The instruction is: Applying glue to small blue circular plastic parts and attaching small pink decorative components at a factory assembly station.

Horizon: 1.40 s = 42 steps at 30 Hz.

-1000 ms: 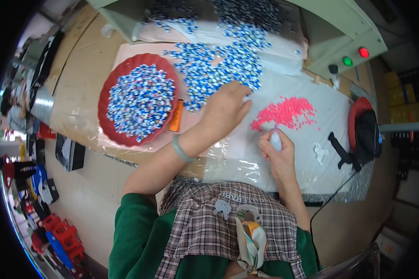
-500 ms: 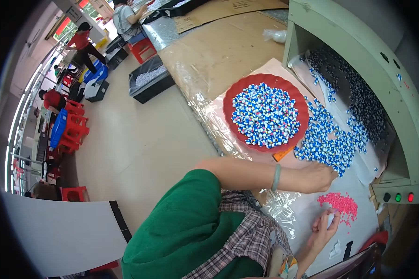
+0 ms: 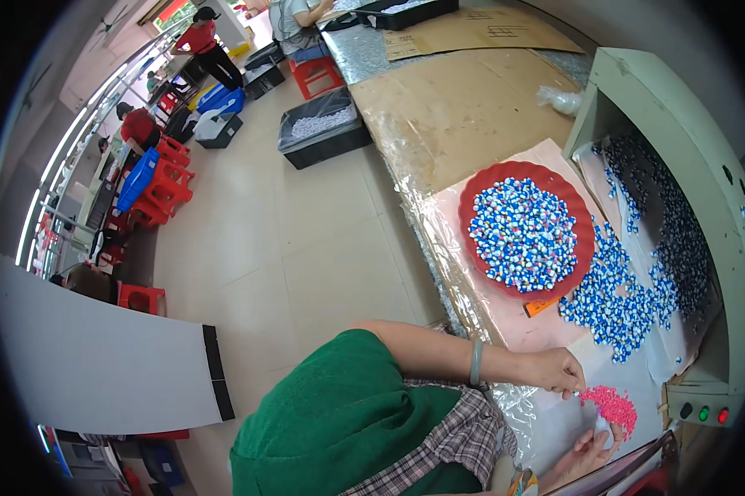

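My left hand [image 3: 557, 374], with a pale bracelet [image 3: 477, 362] at the wrist, is closed in a pinch at the edge of a pile of small pink pieces [image 3: 611, 403]. What sits between its fingertips is too small to make out. Lower down, my right hand [image 3: 586, 455] has its fingers curled round a small whitish piece [image 3: 604, 427], close beside the pink pile. Beyond my left hand lies a loose spread of small blue-and-white pieces [image 3: 616, 310]. Many more fill a red scalloped bowl [image 3: 587, 263].
A pale green machine housing [image 3: 666, 91] stands at the right, with dark pieces inside and buttons on its front. Cardboard [image 3: 463, 107] covers the far tabletop. A black bin [image 3: 327, 149] sits on the floor. Other people work beyond, near red stools [image 3: 170, 188].
My left hand has moved from the edge of the blue-and-white pieces to the pink pile. My right hand is now closer against the pink pieces. The whole view has shifted.
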Motion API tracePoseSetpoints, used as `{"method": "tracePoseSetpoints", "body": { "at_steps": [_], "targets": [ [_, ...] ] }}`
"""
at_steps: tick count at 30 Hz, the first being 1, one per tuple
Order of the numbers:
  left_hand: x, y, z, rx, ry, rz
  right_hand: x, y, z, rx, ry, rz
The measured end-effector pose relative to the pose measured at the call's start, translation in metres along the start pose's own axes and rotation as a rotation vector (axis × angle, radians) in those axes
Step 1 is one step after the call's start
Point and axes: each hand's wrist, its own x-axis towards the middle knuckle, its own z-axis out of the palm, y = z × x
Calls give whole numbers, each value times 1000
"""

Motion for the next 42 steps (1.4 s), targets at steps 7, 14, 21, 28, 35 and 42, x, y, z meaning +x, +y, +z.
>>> {"method": "tracePoseSetpoints", "body": {
  "at_steps": [7,14,21,28,35,42],
  "targets": [
    [-13,0,4,-40,5,57,1,-11,19,10,93,-16],
    [-16,11,11,226,-15,211,-9,-31,24,-107,197,-83],
    [-38,24,1,181,160,140,-8,-41,65,-293,113,-239],
    [-29,28,8,98,44,5,-21,-49,56,-451,19,-402],
    [-32,21,14,113,34,34,-21,-47,46,-672,-78,-543],
    [-31,20,11,145,11,26,-23,-49,51,-720,-72,-556]
  ]
}}
